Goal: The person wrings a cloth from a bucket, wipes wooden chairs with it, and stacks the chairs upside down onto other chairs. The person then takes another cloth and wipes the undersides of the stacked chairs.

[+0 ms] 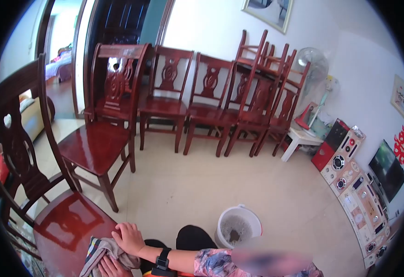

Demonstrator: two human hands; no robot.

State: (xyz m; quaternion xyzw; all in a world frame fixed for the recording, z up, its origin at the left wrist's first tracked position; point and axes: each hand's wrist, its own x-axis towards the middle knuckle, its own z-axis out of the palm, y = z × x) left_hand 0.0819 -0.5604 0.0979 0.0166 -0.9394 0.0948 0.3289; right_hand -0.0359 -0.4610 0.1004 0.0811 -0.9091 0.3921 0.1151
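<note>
Under the left hand [112, 267]: a bunched grey-brown fabric cloth with a striped edge [99, 250], lying on the front of a high-backed dark red wooden chair [59, 244]. Left fingers laid over the folds; how firmly they clench, I cannot tell. The bunching probably gives the palm more to bear on.

Right hand [129, 239] just beside, fingers loosely spread, not clenched, at the cloth and the seat's front edge; perhaps a steadying touch. Black band [163, 259] on that wrist.

Past the fingertips, across the seat: a glossy darker patch. Wet or only reflecting, cannot tell.

Right of the fingers, beyond a dark-clad knee [195, 237]: a round white plastic bucket [233, 212] of greyish, frothy water. Stands near the person, presumably for easy reach.

Ahead of the fingers: a second, shiny-seated dark red chair [98, 143]. Farther, a row of matching chairs [165, 105], with an upturned wooden chair [252, 62] stacked toward its right end, I judge to save floor.

Far right of the fingers: a low white table [303, 136] bearing a green-stemmed fan [321, 106]; pale patterned speaker boxes [349, 184] along the wall.
</note>
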